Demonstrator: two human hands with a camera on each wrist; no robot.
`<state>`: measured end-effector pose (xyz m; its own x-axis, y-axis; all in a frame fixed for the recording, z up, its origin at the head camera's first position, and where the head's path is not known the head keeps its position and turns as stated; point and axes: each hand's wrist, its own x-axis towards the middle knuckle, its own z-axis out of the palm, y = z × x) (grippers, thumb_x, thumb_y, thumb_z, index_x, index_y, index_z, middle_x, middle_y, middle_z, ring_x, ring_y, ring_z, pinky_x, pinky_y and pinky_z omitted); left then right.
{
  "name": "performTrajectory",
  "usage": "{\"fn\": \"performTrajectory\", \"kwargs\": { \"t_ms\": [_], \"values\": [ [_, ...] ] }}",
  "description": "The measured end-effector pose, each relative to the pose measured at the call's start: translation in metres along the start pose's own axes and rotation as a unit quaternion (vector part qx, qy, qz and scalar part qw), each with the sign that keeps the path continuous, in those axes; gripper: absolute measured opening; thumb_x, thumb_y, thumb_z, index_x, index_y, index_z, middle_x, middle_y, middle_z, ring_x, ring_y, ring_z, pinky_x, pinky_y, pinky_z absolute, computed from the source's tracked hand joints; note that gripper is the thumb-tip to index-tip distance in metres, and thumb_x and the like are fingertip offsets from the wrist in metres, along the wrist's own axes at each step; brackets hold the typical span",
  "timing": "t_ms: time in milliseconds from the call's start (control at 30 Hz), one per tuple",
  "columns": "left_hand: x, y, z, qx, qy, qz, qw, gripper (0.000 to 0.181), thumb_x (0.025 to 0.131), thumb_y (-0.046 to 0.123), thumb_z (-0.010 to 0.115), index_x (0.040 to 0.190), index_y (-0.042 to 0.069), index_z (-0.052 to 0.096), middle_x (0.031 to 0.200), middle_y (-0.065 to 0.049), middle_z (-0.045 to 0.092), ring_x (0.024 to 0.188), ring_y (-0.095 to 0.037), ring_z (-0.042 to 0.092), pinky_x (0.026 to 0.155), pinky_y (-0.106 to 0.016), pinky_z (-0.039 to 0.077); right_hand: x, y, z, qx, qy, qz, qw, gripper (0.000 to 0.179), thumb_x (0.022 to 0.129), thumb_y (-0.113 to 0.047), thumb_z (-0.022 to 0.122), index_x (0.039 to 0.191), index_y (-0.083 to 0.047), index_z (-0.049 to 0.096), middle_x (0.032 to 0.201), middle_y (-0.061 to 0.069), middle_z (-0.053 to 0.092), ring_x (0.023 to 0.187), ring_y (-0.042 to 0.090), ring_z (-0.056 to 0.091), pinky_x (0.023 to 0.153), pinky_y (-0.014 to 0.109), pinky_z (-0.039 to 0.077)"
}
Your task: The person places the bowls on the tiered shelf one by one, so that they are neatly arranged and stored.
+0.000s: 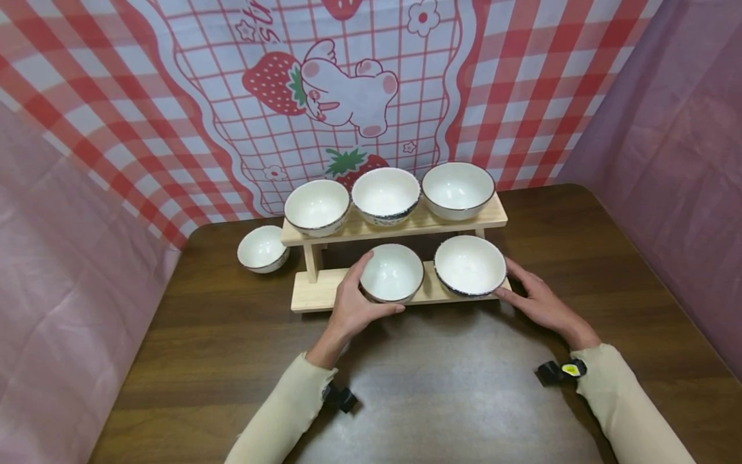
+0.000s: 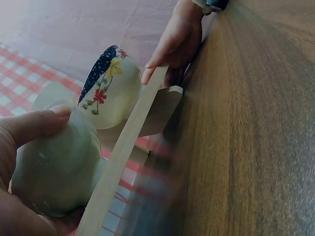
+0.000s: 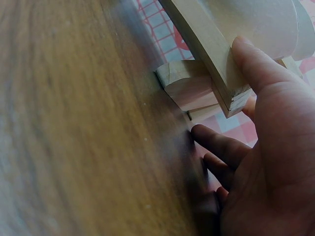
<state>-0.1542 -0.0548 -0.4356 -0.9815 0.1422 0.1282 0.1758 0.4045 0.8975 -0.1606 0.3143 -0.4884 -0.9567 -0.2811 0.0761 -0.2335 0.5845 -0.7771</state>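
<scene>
A wooden two-tier stand (image 1: 307,291) holds white bowls. On its lower tier, my left hand (image 1: 355,301) grips a plain white bowl (image 1: 391,273) between thumb and fingers, seen also in the left wrist view (image 2: 59,162). Beside it sits a white bowl with a dark blue rim (image 1: 470,265); red and yellow flowers show on its outside (image 2: 110,91). My right hand (image 1: 542,303) is at this bowl's right side, by the tier's end. In the right wrist view its thumb (image 3: 261,64) touches the bowl's side or the tier edge; the other fingers are loosely bent below and hold nothing.
Along the upper tier stand a left bowl (image 1: 317,207), a middle bowl (image 1: 386,194) and a right bowl (image 1: 458,190). A smaller bowl (image 1: 263,249) is on the brown table (image 1: 440,386), left of the stand. A checked cloth (image 1: 510,84) hangs behind.
</scene>
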Motion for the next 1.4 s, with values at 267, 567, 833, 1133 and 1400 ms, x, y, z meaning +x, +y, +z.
{"fn": "performTrajectory", "kwargs": {
  "t_ms": [267,567,833,1133,1400],
  "values": [
    [0.0019,0.0005,0.0045,0.005,-0.007,0.0,1.0,0.108,0.061,0.023,0.096,0.153,0.014,0.041,0.154,-0.018,0.044,0.141,-0.037,0.045,0.115,-0.055,0.039,0.0002,0.0005,0.0,0.003,-0.001,-0.003,1.0,0.07,0.098,-0.025,0.064,0.159,-0.025,0.028,0.16,0.014,0.038,0.14,-0.005,0.031,0.102,0.003,0.025],
    [0.0026,0.0013,0.007,0.008,-0.015,0.005,0.9998,0.108,0.062,0.023,0.095,0.154,0.014,0.038,0.155,-0.018,0.042,0.142,-0.037,0.043,0.115,-0.055,0.038,0.0015,0.0019,0.0008,0.01,-0.001,-0.009,0.9999,0.07,0.098,-0.023,0.064,0.159,-0.025,0.028,0.16,0.014,0.037,0.139,-0.008,0.029,0.102,0.003,0.025],
    [0.0034,0.0028,0.0084,0.014,-0.019,0.008,0.9997,0.108,0.063,0.023,0.094,0.154,0.014,0.037,0.155,-0.019,0.042,0.141,-0.038,0.044,0.115,-0.056,0.038,0.0018,0.0016,0.0012,0.013,-0.001,-0.014,0.9998,0.069,0.098,-0.022,0.064,0.158,-0.022,0.03,0.159,0.015,0.039,0.136,-0.013,0.029,0.101,0.0,0.023],
    [0.0064,0.002,0.0101,0.027,-0.03,0.022,0.999,0.107,0.064,0.025,0.094,0.154,0.016,0.037,0.153,-0.018,0.044,0.139,-0.037,0.045,0.113,-0.057,0.039,0.0012,-0.0007,0.0004,0.016,-0.004,-0.006,0.9998,0.069,0.098,-0.023,0.064,0.158,-0.024,0.029,0.16,0.014,0.037,0.141,-0.003,0.031,0.103,0.004,0.025],
    [0.0054,0.0029,0.0074,0.03,-0.042,0.023,0.9984,0.111,0.064,0.025,0.095,0.156,0.016,0.033,0.158,-0.017,0.037,0.144,-0.038,0.039,0.116,-0.059,0.036,0.0012,-0.003,0.0,0.011,-0.008,0.004,0.9999,0.069,0.099,-0.024,0.063,0.159,-0.025,0.028,0.161,0.014,0.036,0.146,0.011,0.032,0.116,0.031,0.031]
  ]
}}
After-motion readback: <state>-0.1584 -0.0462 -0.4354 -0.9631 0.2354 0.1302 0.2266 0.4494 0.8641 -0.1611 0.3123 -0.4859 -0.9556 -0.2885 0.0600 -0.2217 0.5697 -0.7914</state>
